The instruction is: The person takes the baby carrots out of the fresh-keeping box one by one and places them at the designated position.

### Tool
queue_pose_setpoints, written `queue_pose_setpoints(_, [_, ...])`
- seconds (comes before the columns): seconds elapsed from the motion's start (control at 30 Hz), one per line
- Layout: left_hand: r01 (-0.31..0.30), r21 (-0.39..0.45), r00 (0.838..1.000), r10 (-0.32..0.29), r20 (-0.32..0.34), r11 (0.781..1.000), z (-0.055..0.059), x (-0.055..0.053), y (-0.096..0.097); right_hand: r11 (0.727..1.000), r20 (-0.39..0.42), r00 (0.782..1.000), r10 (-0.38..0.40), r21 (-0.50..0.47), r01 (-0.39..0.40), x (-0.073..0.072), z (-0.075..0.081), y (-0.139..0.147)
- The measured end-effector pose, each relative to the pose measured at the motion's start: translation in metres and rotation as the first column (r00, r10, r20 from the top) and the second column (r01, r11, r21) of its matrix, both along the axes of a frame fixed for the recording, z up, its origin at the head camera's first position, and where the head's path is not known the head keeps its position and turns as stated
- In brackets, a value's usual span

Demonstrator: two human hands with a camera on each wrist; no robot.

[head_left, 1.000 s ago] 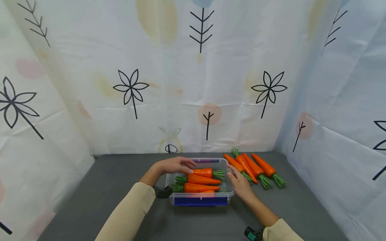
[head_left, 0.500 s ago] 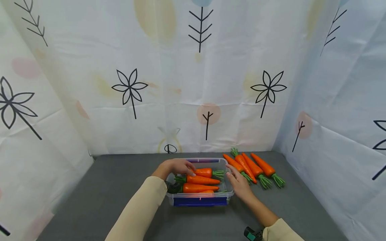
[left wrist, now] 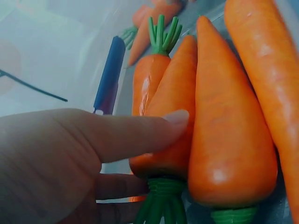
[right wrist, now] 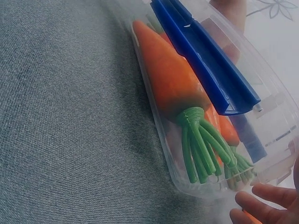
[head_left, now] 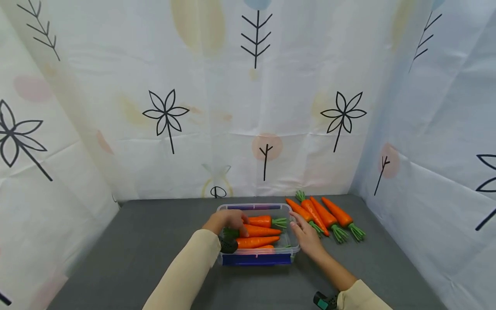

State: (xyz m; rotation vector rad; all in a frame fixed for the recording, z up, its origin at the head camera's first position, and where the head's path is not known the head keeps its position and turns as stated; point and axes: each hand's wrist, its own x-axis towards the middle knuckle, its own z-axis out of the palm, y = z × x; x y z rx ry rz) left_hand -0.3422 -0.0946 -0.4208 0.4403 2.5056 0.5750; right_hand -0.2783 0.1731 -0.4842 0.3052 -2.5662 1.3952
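A clear plastic box (head_left: 257, 250) with blue latches holds several orange carrots with green tops. My left hand (head_left: 228, 219) reaches in over its left side. In the left wrist view, the thumb (left wrist: 140, 133) lies across one carrot (left wrist: 175, 88) near its thick end, with the fingers on the other side by the green top; it grips that carrot. Close beside it lies another carrot (left wrist: 229, 140). My right hand (head_left: 306, 237) rests at the box's right wall, fingers extended. Through the clear side, the right wrist view shows a carrot (right wrist: 170, 74) low in the box.
Several loose carrots (head_left: 337, 211) lie on the grey table (head_left: 162, 241) behind and right of the box. A white patterned curtain (head_left: 217, 129) surrounds the table at the back and sides.
My left hand has moved right and down into the box, from above the carrots to around one of them. The right hand stays at the box's right side.
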Motion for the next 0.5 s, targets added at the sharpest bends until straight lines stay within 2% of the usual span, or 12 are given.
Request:
queue_pose_setpoints(0.23, [0.017,-0.039,0.994,-0.021,-0.108,0.999,0.001,0.006,0.006,1.0,-0.01,1.0,0.007,0.007,-0.007,-0.001,-0.001,0.0])
queue_pose_setpoints(0.5, [0.034,-0.094,0.98,-0.051,-0.19,0.995,0.013,0.013,0.014,0.999,0.006,1.0,0.021,-0.025,-0.021,0.0,0.001,0.0])
